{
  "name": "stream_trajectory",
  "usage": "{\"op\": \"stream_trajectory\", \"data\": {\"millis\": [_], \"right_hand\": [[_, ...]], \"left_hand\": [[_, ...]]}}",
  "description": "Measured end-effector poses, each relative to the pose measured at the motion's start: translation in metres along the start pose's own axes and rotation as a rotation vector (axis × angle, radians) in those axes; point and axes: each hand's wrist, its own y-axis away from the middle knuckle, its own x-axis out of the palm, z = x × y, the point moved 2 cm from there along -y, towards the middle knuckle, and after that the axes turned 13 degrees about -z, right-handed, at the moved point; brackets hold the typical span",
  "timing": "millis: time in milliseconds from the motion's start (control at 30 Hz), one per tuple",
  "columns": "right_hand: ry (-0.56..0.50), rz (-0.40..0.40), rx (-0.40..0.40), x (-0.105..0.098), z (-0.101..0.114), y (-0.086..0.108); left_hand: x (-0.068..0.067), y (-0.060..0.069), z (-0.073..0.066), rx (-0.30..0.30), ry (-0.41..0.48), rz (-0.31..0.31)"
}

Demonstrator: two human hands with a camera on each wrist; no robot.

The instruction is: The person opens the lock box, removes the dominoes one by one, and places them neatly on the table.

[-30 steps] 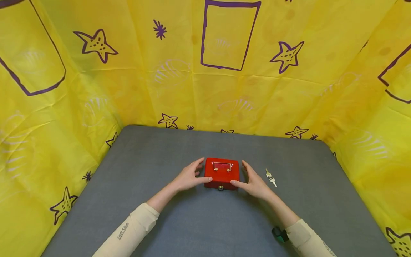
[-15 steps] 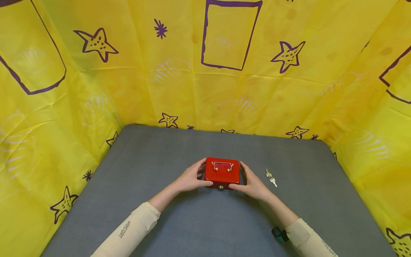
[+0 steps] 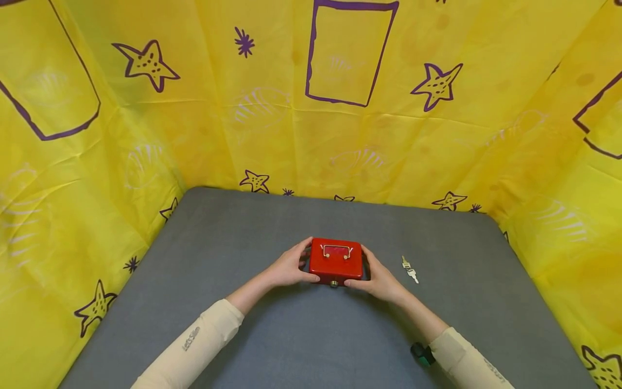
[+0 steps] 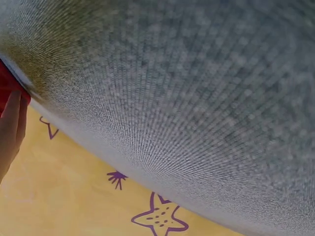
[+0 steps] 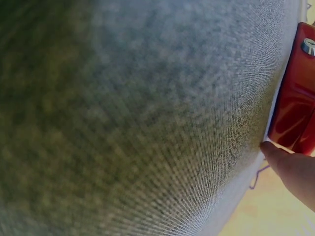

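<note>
A small red cash box point(image 3: 335, 267) sits at the middle of the grey table, lid down. On its lid lies a thin metal handle point(image 3: 337, 247), and a round lock point(image 3: 333, 283) faces the person. My left hand point(image 3: 290, 267) grips the left side, thumb at the front and fingers along the side towards the back corner. The right hand point(image 3: 381, 278) holds the opposite side likewise. Fingers point(image 4: 18, 110) touch the box's red edge in the left wrist view. In the right wrist view the thumb point(image 5: 278, 157) is beside the box's lower corner.
To the right of the box, two small keys point(image 3: 410, 269) lie together on the grey table point(image 3: 311, 346). Yellow cloth point(image 3: 272, 135) with purple starfish drawings stands around the table's back and sides. A dark band point(image 3: 421, 354) is at the right forearm.
Both hands have closed in on the box from its sides. The thumbs slid from the lid's front corners down to the front face. The box and keys look unmoved.
</note>
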Motion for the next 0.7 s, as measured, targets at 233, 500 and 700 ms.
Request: {"op": "stream_trajectory", "data": {"millis": [233, 500, 700], "right_hand": [[-0.014, 0.001, 0.006, 0.0001, 0.0007, -0.0005], [-0.012, -0.007, 0.021, 0.0001, 0.0011, -0.0005], [0.007, -0.01, 0.026, -0.0014, 0.0012, -0.0002]], "left_hand": [[0.0009, -0.0027, 0.0014, -0.002, 0.008, 0.018], [0.0001, -0.0034, 0.0013, -0.003, 0.012, 0.025], [-0.0004, -0.0046, 0.0019, -0.007, 0.014, 0.027]]}}
